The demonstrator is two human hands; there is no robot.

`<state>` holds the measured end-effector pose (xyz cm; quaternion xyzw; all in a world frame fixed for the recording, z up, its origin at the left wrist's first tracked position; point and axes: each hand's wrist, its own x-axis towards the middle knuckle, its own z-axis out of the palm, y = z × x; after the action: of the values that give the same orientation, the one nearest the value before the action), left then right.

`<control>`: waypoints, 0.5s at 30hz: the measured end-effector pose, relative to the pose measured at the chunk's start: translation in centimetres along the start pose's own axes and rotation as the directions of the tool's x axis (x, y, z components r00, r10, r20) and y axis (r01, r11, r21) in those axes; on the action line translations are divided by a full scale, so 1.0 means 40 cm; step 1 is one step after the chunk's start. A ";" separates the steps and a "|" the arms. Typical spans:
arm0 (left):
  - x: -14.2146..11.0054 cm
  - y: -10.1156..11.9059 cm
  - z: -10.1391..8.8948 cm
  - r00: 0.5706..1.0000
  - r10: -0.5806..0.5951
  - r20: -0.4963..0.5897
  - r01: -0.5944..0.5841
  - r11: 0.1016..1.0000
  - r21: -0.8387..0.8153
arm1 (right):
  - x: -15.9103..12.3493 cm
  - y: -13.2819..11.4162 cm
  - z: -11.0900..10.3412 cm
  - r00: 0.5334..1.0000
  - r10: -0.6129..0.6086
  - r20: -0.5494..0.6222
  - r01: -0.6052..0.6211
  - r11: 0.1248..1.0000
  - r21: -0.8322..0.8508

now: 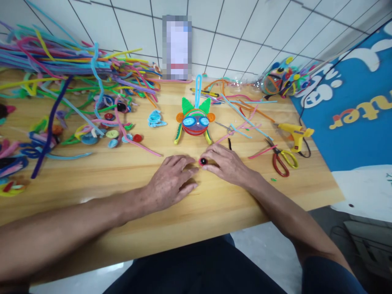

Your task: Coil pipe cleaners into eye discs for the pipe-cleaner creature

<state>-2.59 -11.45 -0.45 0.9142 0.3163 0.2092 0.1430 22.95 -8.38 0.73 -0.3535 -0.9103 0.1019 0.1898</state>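
Observation:
Near the middle of the table, my right hand [225, 162] pinches a small round piece [203, 161], shiny black in the centre with a pink-red rim, between thumb and fingers. My left hand [174, 180] rests on the wood just left of it, fingers apart and nothing in them. Just beyond both hands lies a pipe-cleaner figure [196, 122] with green ears, blue eyes, orange side coils, a red mouth and a light blue loop on top. To its left sits a light blue coiled pipe cleaner [156, 119].
Many coloured pipe cleaners [70, 61] and coiled pieces [112, 134] cover the left side. Scissors [280, 163], a yellow glue gun [294, 134] and loose strips lie right. A phone-like screen [178, 45] leans on the tiled wall. A decorated clear container [271, 83] stands back right.

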 end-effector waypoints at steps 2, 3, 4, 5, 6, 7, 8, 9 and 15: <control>0.000 0.000 0.000 1.000 -0.001 0.002 0.001 1.000 0.005 | -0.004 0.001 0.000 1.000 0.000 0.002 0.000 1.000 0.005; 0.000 0.000 0.000 1.000 0.002 0.002 -0.002 1.000 0.006 | -0.005 0.002 0.001 1.000 -0.003 0.002 0.003 1.000 0.003; 0.000 0.000 0.001 1.000 0.005 0.000 -0.005 1.000 0.008 | -0.006 0.002 0.002 1.000 -0.005 0.001 0.005 1.000 0.001; 0.000 -0.001 0.002 1.000 0.007 -0.003 -0.007 1.000 0.009 | -0.005 0.002 0.003 1.000 -0.006 -0.001 0.006 1.000 -0.001; 0.000 -0.002 0.003 1.000 0.009 -0.006 -0.009 1.000 0.010 | -0.005 0.002 0.004 1.000 -0.007 -0.005 0.007 1.000 -0.002; 0.000 -0.003 0.004 1.000 0.012 -0.010 -0.012 1.000 0.012 | -0.004 0.002 0.006 1.000 -0.008 -0.009 0.008 1.000 -0.001; -0.001 -0.004 0.006 1.000 0.014 -0.016 -0.014 1.000 0.014 | -0.003 0.002 0.007 1.000 -0.008 -0.013 0.009 1.000 0.002; -0.001 -0.005 0.007 1.000 0.019 -0.024 -0.018 1.000 0.016 | -0.003 0.002 0.008 1.000 -0.008 -0.015 0.008 1.000 0.007; -0.001 -0.006 0.009 0.999 0.031 -0.038 -0.030 0.999 0.015 | -0.004 0.002 0.006 1.000 0.001 0.008 -0.001 1.000 0.020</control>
<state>-2.58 -11.36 -0.86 0.9158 0.3065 0.2266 0.1269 23.01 -8.43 0.45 -0.3518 -0.9097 0.1125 0.1897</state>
